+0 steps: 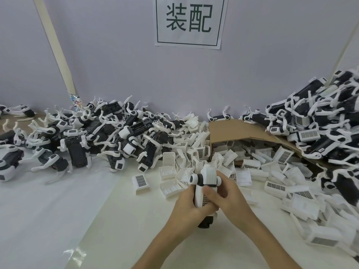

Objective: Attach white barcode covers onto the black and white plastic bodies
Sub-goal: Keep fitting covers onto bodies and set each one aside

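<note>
Head view is showing both hands meeting just in front of the brown cardboard box (233, 131). The box is lying tipped on its side, so its load of loose white barcode covers (303, 199) is spilling out within easy reach. The left hand (186, 206) is wrapping its fingers round a black and white plastic body (208, 176), holding it upright above the pale table (48, 210). The right hand (227, 193) is closing on the same body from the other side. Its thumb is pressing a white barcode cover (199, 199) against the body, seemingly to seat it. Left of the box a heap of black and white bodies (108, 133) is lying; another heap (320, 121) is weighing down the box's right side.
</note>
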Demonstrator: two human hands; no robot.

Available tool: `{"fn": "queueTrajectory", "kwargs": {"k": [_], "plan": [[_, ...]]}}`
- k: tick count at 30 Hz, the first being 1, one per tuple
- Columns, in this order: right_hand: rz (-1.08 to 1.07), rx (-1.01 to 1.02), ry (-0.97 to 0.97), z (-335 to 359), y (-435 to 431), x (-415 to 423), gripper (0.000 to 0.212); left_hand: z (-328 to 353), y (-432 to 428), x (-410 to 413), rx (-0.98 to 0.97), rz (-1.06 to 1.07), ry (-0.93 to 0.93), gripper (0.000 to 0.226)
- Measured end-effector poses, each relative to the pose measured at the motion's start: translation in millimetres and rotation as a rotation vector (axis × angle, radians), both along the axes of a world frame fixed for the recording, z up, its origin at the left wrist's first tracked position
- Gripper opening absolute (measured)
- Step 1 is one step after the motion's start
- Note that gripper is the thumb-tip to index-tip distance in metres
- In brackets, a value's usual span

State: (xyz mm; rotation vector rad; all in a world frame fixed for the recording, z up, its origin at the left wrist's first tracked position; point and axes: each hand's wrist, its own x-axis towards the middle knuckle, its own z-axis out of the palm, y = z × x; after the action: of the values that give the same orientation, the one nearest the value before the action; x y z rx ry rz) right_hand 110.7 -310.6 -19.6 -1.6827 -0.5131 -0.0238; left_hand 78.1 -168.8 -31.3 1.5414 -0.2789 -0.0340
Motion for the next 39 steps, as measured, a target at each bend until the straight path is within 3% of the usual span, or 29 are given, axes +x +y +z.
{"fn": "queueTrajectory", "kwargs": {"k": [4,7,13,19,25,30,36,39], "plan": [[-0.014,-0.017,0.082,1,-3,0,0.056,6,6,0,-0.083,-0.071,0.099,0.036],[-0.052,0.023,0.046,1,-2,0,0.054,7,6,-1,-0.104,-0.086,0.134,0.042],[-0.196,0.029,-0.128,2,1,-3,0.053,8,3,-3,-0.061,-0.105,0.117,0.029],[-0.197,0.058,-0.134,3,4,-5,0.031,6,0,-2,-0.079,-0.064,0.091,0.029],[-0.252,0.023,-0.185,3,4,-6,0.03,2,-5,-2,-0.076,-0.025,0.057,0.028],[-0.326,0.1,-0.205,2,2,-4,0.028,-2,-3,0,0.182,0.126,-0.127,0.023],[-0.524,0.064,-0.242,-2,4,-3,0.035,-8,2,5,0.713,0.425,-0.368,0.074],[-0.559,0.045,-0.234,-4,5,-2,0.038,-11,0,5,0.874,0.486,-0.479,0.077]]}}
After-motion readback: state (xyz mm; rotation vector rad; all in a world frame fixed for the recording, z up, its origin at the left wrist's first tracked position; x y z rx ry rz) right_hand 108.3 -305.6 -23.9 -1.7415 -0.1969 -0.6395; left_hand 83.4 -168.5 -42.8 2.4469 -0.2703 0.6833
